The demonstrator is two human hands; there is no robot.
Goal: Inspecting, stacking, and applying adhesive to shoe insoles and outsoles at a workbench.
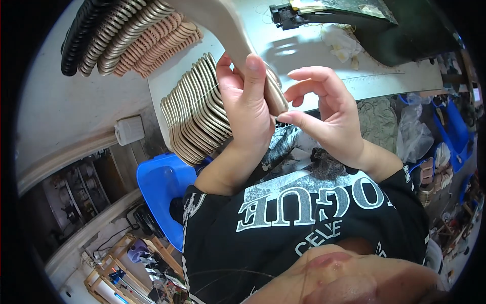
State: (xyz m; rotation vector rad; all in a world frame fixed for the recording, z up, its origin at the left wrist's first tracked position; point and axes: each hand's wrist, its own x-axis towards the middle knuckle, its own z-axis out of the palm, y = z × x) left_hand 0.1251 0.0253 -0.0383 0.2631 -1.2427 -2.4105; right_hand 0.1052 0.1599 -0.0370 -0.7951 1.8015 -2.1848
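Observation:
A long, curved, glossy gold-beige piece, shaped like a shoe insole, runs from the top edge of the view down to a rounded end. My left hand is wrapped round it near that lower end, thumb lying along its face. Just right of the end, my right hand has its fingers curved and apart. Its thumb tip is at the insole's rim; whether it touches I cannot tell. Left of my left hand, a tight row of similar gold insoles rests on the white table.
At the far left, black, gold and pink stacks of ribbed-edged pieces lie on the table. A dark machine stands at the back right, a crumpled white cloth beside it. A blue bin is below the table's left edge.

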